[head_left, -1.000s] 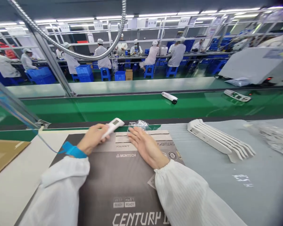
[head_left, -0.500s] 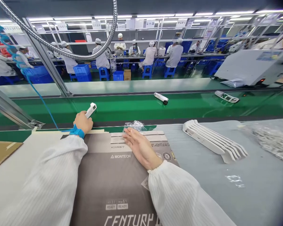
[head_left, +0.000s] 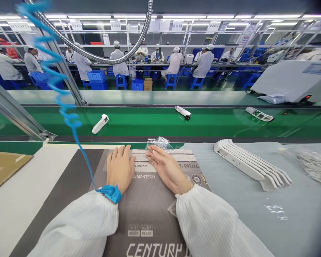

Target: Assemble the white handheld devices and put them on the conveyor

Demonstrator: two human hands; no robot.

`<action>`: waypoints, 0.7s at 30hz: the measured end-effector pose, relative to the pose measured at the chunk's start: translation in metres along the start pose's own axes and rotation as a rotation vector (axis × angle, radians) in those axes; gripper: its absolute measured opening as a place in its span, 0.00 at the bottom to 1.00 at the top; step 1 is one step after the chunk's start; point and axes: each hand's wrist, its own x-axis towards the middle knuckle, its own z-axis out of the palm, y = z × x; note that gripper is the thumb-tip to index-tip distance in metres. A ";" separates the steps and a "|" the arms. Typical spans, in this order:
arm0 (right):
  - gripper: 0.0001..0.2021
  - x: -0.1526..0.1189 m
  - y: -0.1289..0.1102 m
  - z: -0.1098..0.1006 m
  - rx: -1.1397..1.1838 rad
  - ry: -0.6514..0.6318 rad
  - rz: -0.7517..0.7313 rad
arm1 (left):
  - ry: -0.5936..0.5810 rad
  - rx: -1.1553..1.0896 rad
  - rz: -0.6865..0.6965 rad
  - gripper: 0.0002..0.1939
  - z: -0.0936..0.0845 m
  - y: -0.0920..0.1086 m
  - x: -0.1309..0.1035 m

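My left hand, with a blue wrist strap, lies palm down on the grey printed cardboard, its fingers spread and nothing in them. My right hand rests on its edge at the same cardboard's far part, fingers extended, holding nothing. Just beyond its fingertips is a small clear plastic bag. On the green belt lie a white handheld device at the left, another white device in the middle and an open white shell at the right.
A row of nested white housings lies on the grey mat, with a bag of small parts beyond it. A blue coiled cord hangs at the left. People in white sit at a far bench. Brown cardboard lies at left.
My left hand has let go of the white device on the belt and come back onto the cardboard. The view has shifted slightly, and the blue cord now hangs in front.
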 end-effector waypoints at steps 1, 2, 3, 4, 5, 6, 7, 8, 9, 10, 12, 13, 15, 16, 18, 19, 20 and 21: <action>0.12 0.000 0.000 0.000 -0.003 0.002 -0.001 | 0.003 0.009 0.001 0.21 0.001 -0.001 0.000; 0.12 0.000 0.000 0.000 -0.005 0.001 -0.003 | 0.008 0.018 0.004 0.20 0.001 -0.002 0.001; 0.12 0.000 0.000 -0.001 -0.007 -0.002 -0.004 | 0.012 0.026 0.008 0.20 0.001 -0.002 0.001; 0.12 0.000 0.000 -0.001 -0.009 -0.005 -0.007 | 0.016 0.034 0.012 0.19 0.002 -0.003 0.001; 0.12 0.001 0.001 -0.002 -0.010 -0.010 -0.008 | 0.018 0.040 0.016 0.18 0.002 -0.003 0.001; 0.12 0.001 0.001 -0.002 -0.012 -0.016 -0.010 | 0.019 0.043 0.020 0.17 0.002 -0.003 0.001; 0.12 0.001 0.001 -0.002 -0.015 -0.022 -0.011 | 0.021 0.045 0.023 0.17 0.002 -0.003 0.000; 0.12 0.001 0.001 -0.002 -0.018 -0.026 -0.013 | 0.023 0.045 0.024 0.17 0.002 -0.003 0.000; 0.12 0.001 0.001 -0.002 -0.022 -0.028 -0.015 | 0.027 0.044 0.023 0.17 0.003 -0.003 0.000; 0.13 0.001 0.001 -0.002 -0.025 -0.027 -0.015 | 0.030 0.042 0.024 0.17 0.003 -0.003 0.000; 0.12 0.000 0.001 -0.001 -0.027 -0.017 -0.012 | 0.037 0.039 0.027 0.17 0.003 -0.003 0.000; 0.12 0.000 0.000 -0.001 -0.027 -0.013 -0.010 | 0.039 0.037 0.029 0.17 0.003 -0.003 0.000; 0.12 -0.001 0.000 0.000 -0.023 -0.006 -0.007 | 0.042 0.036 0.033 0.16 0.003 -0.003 0.000; 0.12 -0.001 -0.001 0.001 -0.021 -0.005 -0.006 | 0.042 0.036 0.031 0.16 0.003 -0.003 0.000; 0.11 -0.001 0.000 0.001 -0.018 -0.009 -0.006 | 0.037 0.035 0.025 0.17 0.003 -0.003 0.000; 0.11 -0.001 0.000 0.001 -0.017 -0.012 -0.009 | 0.035 0.035 0.022 0.17 0.003 -0.004 0.001; 0.11 -0.001 0.000 0.001 -0.017 -0.015 -0.012 | 0.033 0.035 0.021 0.17 0.003 -0.004 0.001; 0.11 -0.001 0.000 0.001 -0.019 -0.017 -0.014 | 0.033 0.036 0.022 0.17 0.003 -0.004 0.001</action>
